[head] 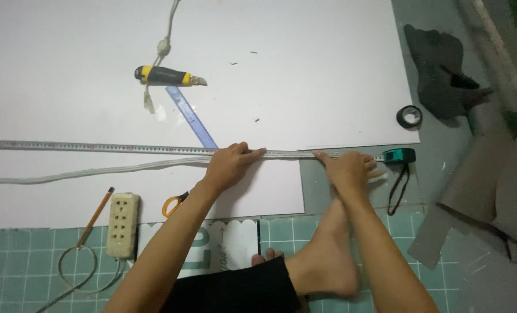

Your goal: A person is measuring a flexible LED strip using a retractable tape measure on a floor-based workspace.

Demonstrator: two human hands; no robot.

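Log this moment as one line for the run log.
left hand pressing tape measure flat on white board | right hand on tape beside teal case | utility knife untouched

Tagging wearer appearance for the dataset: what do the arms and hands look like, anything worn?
Both arms are bare to the frame edge, no sleeves. Left hand and right hand show no gloves, rings, watch or bands. Nothing is attached to either.

A thin metal tape measure blade (pixel 125 148), dull silver, lies flat under the bare left hand (pixel 229 165) and right hand (pixel 345 169). Its case (pixel 399 155) is glossy green and black plastic. Beneath lies a large smooth matt white sheet (pixel 305 75), like paper or foam board. A utility knife (pixel 168 75) has a black and yellow plastic grip. The blue ruler (pixel 192 116) is translucent plastic.
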